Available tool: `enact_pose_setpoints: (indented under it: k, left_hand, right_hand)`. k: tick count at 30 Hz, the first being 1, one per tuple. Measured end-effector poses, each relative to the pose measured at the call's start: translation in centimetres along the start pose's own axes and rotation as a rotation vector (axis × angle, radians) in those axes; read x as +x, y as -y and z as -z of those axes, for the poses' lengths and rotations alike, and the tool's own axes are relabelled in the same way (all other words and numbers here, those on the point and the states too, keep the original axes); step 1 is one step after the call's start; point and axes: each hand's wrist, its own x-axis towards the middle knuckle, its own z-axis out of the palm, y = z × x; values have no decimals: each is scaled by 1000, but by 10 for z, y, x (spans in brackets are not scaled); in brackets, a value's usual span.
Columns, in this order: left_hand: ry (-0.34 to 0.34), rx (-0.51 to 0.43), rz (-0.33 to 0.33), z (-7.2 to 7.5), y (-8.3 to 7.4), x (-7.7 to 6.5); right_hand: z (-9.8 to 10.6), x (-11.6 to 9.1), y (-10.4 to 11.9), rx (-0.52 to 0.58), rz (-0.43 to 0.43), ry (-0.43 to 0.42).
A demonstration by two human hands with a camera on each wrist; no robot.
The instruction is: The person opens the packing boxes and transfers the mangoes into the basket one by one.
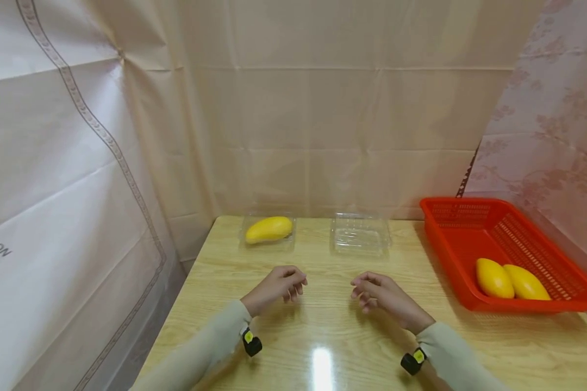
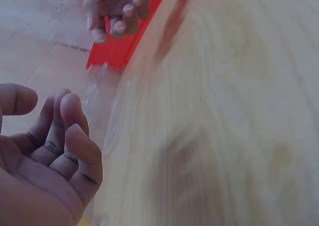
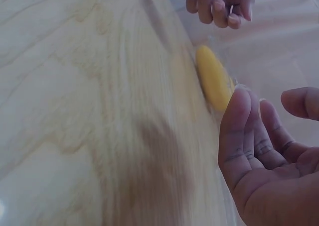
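Observation:
My left hand [image 1: 280,287] hovers over the table with loosely curled fingers and holds nothing. Opposite it, my right hand [image 1: 382,296] is held the same way, palm inward, with nothing in it. A yellow mango [image 1: 269,229] lies in a clear plastic box [image 1: 292,239] beyond the left hand. Beyond the right hand stands a second clear plastic box [image 1: 361,236] with no fruit in it. In the right wrist view the mango [image 3: 213,78] shows past the fingers. Neither hand touches a box or a fruit.
A red plastic basket [image 1: 462,260] stands at the right side of the table, with two more mangoes [image 1: 495,278] at its near end. The wooden table [image 1: 323,320] reaches back to a hanging beige cloth [image 1: 342,119]. Another cloth [image 1: 68,217] hangs on the left.

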Motion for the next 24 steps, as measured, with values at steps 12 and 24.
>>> enact_pose_setpoints:
  k: [12, 24]
  left_hand:
    - [-223, 7, 74, 59, 17, 16]
    - [-418, -27, 116, 106, 39, 22]
  right_hand:
    - [-15, 42, 3, 113, -8, -56]
    - [-34, 93, 16, 134, 21, -104]
